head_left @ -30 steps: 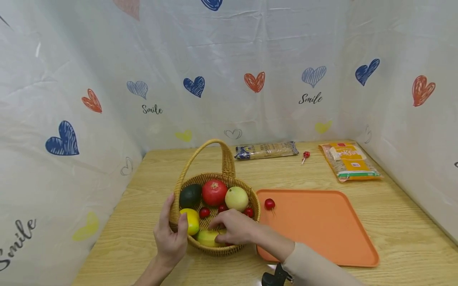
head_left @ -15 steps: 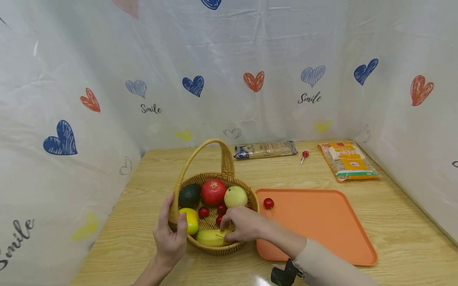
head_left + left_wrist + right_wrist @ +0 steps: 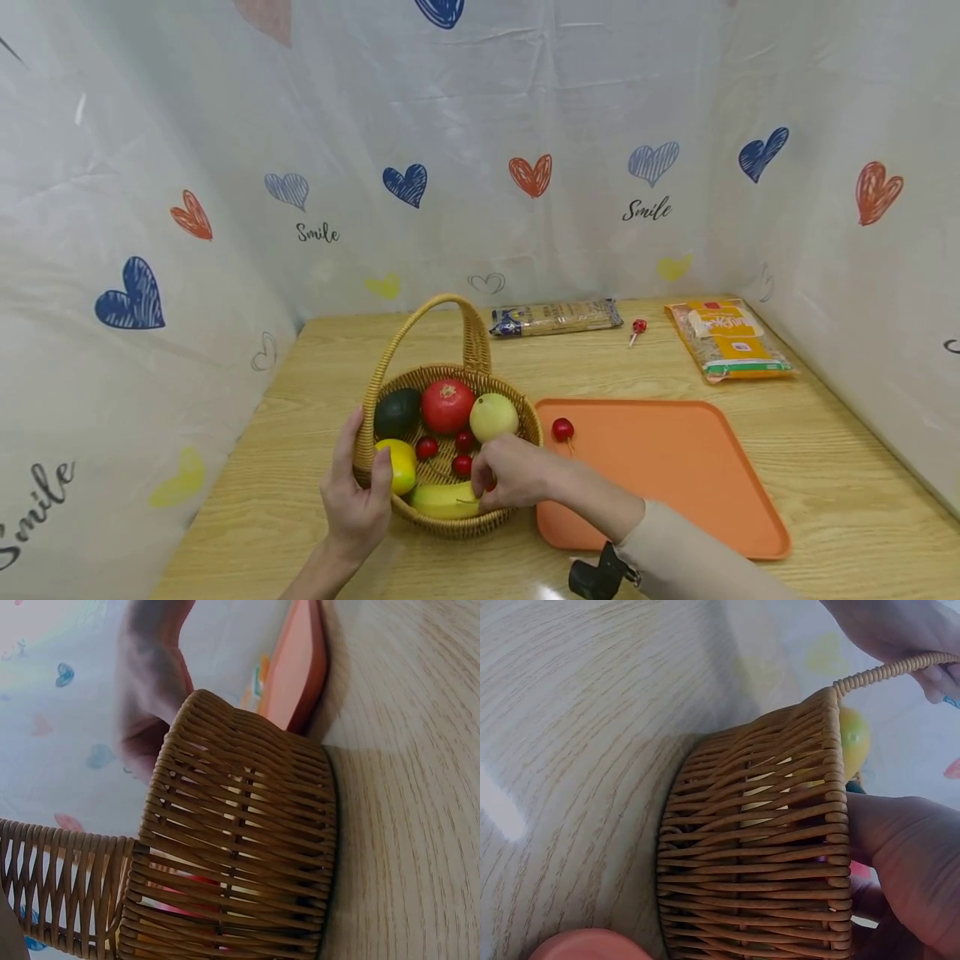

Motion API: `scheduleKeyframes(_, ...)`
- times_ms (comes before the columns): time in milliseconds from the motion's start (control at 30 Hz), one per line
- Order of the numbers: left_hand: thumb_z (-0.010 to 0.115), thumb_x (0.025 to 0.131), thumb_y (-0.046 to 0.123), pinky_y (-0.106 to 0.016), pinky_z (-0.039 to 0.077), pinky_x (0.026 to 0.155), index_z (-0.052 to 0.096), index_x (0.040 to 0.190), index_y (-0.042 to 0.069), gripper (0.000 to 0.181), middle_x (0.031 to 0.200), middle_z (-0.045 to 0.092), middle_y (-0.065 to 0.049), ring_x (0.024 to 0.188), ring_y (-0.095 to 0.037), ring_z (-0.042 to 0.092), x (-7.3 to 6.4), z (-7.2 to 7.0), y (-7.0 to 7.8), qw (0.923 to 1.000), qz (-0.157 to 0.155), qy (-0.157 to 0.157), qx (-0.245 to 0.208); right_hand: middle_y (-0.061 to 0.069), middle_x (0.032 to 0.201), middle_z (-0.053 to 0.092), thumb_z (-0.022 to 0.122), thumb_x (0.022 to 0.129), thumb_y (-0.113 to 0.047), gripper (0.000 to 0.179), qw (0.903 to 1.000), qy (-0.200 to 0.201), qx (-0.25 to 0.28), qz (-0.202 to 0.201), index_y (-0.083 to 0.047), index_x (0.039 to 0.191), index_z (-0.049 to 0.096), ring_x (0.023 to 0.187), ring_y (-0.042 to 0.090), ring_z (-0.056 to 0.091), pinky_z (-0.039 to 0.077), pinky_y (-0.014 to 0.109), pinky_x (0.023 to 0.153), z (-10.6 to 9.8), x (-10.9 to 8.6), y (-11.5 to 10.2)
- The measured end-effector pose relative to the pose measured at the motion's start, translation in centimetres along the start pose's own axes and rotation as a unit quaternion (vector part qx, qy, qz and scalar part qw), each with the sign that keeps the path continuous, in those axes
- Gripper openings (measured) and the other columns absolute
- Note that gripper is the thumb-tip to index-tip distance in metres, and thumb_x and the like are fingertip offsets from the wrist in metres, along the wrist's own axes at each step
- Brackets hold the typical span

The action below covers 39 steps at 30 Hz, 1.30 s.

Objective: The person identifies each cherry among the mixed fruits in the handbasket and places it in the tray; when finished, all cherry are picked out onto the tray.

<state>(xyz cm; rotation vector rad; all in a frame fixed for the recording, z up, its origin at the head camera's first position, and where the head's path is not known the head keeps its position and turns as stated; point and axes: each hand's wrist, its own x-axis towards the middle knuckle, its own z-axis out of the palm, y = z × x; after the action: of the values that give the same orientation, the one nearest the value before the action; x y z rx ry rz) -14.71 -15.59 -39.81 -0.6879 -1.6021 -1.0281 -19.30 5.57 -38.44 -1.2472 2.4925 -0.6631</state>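
A wicker basket (image 3: 442,527) with a tall handle stands on the table. My left hand (image 3: 358,500) grips its left side at the handle's foot, thumb beside a yellow fruit (image 3: 401,467). My right hand (image 3: 513,475) reaches over the right rim, fingers curled, and pinches a cherry whose stem pokes out leftward; its red skin barely shows between the fingers. Just left of those fingertips lies a banana (image 3: 442,501). Also in the basket are a pomegranate (image 3: 448,407), a dark green avocado (image 3: 398,413), a pale round pear (image 3: 493,417) and several cherries (image 3: 427,447).
An orange tray (image 3: 660,475) lies right of the basket, with one cherry (image 3: 562,429) at its upper left. Farther back are a long pasta packet (image 3: 557,317), a lollipop (image 3: 638,327) and an orange-labelled bag (image 3: 731,340). Patterned curtains enclose the table.
My right hand has shifted slightly to the right inside the basket, the stem moving with it, uncovering more of the banana and a cherry. The left hand has kept its hold.
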Motion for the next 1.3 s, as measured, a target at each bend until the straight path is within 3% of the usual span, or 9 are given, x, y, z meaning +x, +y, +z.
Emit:
scheduleKeyframes(133, 0.052, 0.098, 0.021, -0.017, 0.047, 0.088, 0.041, 0.120, -0.024, 0.051, 0.124, 0.057, -0.018, 0.104, -0.007, 0.057, -0.1, 0.0, 0.0, 1.0000, -0.002, 0.001, 0.006, -0.015, 0.071, 0.055, 0.079, 0.074, -0.014, 0.014, 1.0000, 0.003, -0.005, -0.002, -0.018, 0.071, 0.066, 0.067, -0.002, 0.050, 0.044, 0.013, 0.059, -0.1, 0.0, -0.1)
scheduleKeyframes(367, 0.052, 0.098, 0.020, -0.018, 0.046, 0.090, 0.041, 0.120, -0.023, 0.050, 0.116, 0.057, -0.031, 0.107, -0.009, 0.057, -0.1, 0.0, -0.2, 0.9999, 0.002, 0.002, 0.012, -0.012, 0.074, 0.057, 0.076, 0.077, -0.013, 0.007, 0.9987, 0.046, 0.015, -0.012, -0.014, 0.077, 0.069, 0.066, 0.002, 0.052, 0.044, 0.014, 0.058, -0.5, -0.1, 0.2)
scheduleKeyframes(667, 0.052, 0.099, 0.021, -0.018, 0.046, 0.090, 0.041, 0.119, -0.024, 0.051, 0.128, 0.055, -0.014, 0.110, -0.010, 0.056, 0.1, 0.1, 0.0, 0.9999, 0.004, 0.007, 0.006, 0.001, 0.088, 0.064, 0.074, 0.081, -0.010, 0.014, 0.9862, 0.159, 0.045, -0.017, -0.006, 0.094, 0.070, 0.078, 0.010, 0.057, 0.049, 0.022, 0.067, -2.1, -0.9, 1.2)
scheduleKeyframes(900, 0.053, 0.098, 0.018, -0.019, 0.046, 0.091, 0.041, 0.121, -0.024, 0.049, 0.123, 0.056, -0.025, 0.110, -0.013, 0.056, -0.1, 0.1, -0.3, 0.9999, 0.007, 0.009, -0.001, 0.001, 0.087, 0.062, 0.071, 0.081, -0.007, 0.019, 0.9665, 0.245, 0.075, 0.021, -0.004, 0.099, 0.068, 0.077, 0.012, 0.056, 0.052, 0.024, 0.065, -3.6, -2.6, 3.3)
scheduleKeyframes(1000, 0.053, 0.098, 0.018, -0.020, 0.046, 0.091, 0.041, 0.121, -0.024, 0.049, 0.123, 0.056, -0.026, 0.111, -0.014, 0.056, -0.2, 0.0, -0.4, 0.9999, 0.006, 0.009, 0.000, 0.000, 0.086, 0.061, 0.071, 0.082, -0.007, 0.022, 0.9611, 0.260, 0.080, 0.047, -0.003, 0.103, 0.067, 0.076, 0.012, 0.056, 0.052, 0.025, 0.064, -4.4, -3.5, 4.4)
scheduleKeyframes(1300, 0.054, 0.097, 0.017, -0.020, 0.047, 0.091, 0.042, 0.120, -0.024, 0.049, 0.123, 0.056, -0.026, 0.111, -0.015, 0.056, 0.0, 0.1, -0.1, 0.9998, 0.008, 0.016, -0.007, -0.005, 0.081, 0.058, 0.074, 0.079, -0.007, 0.023, 0.9505, 0.291, 0.030, 0.105, -0.006, 0.101, 0.066, 0.073, 0.012, 0.054, 0.048, 0.027, 0.059, -5.0, -6.2, 8.2)
